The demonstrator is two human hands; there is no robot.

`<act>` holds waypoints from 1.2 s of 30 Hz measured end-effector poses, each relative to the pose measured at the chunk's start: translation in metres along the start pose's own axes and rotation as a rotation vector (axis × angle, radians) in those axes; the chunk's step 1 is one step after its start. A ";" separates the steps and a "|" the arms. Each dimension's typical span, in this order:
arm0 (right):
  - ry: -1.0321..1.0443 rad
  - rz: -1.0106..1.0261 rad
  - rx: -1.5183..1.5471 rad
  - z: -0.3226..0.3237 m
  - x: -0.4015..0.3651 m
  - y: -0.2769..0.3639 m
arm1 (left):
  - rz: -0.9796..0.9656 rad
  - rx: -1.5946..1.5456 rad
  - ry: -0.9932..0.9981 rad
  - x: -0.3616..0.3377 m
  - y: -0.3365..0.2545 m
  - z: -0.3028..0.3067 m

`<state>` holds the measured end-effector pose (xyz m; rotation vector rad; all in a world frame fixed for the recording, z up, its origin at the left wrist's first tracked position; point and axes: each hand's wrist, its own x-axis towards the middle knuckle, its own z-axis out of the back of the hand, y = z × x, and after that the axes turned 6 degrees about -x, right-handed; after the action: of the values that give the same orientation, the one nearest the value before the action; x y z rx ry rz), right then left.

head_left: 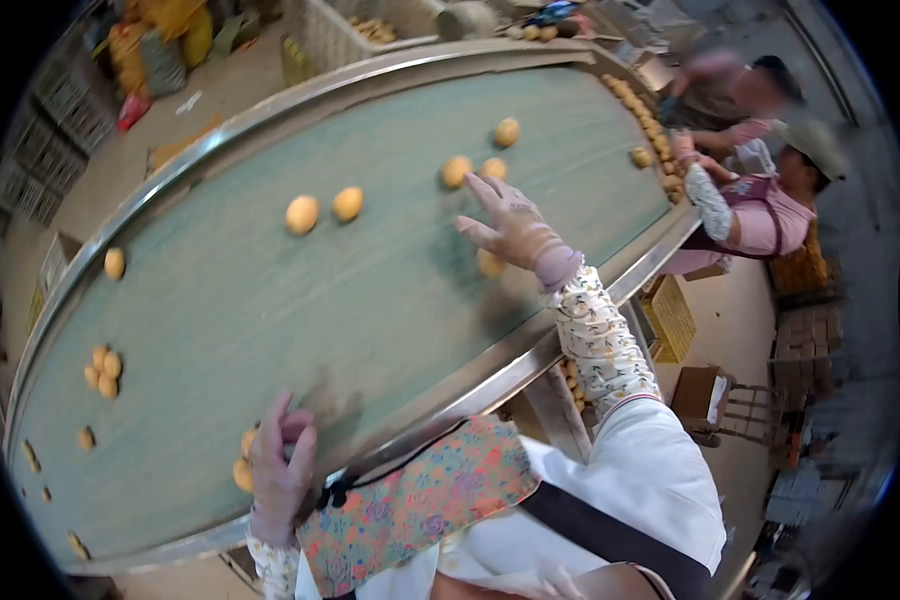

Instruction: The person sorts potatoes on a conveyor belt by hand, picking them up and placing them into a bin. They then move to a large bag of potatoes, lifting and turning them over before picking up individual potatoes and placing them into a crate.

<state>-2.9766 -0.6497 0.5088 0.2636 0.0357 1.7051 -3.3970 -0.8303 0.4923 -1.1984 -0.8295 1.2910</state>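
Note:
Both of my hands wear pale gloves above a wide green belt [370, 290]. My right hand [512, 222] is over the belt's middle, fingers spread, with nothing in its grasp. Close to its fingertips are two round yellow-brown potato-like items [457, 171], and another [490, 263] is partly hidden beneath the hand. At the near edge, my left hand [283, 465] has its fingers apart, beside two more of these items [243, 475], one partly covered by the hand. Two others [302, 214] rest on the belt between my hands and the far rail.
A metal rail [270, 105] borders the belt. Several more items [110, 365] lie at the left, and a row [650, 125] lines the right end, where two people [770, 215] stand. A yellow crate [670, 318] is below the near edge; a white bin [345, 35] stands beyond.

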 end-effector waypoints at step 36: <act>0.157 0.474 0.164 -0.056 -0.030 0.299 | 0.109 0.704 0.327 -0.050 0.045 0.135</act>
<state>-3.2743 -0.7179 0.5023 0.2740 0.2463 2.1965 -3.5455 -0.8588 0.4883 -0.8476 -0.0464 1.2729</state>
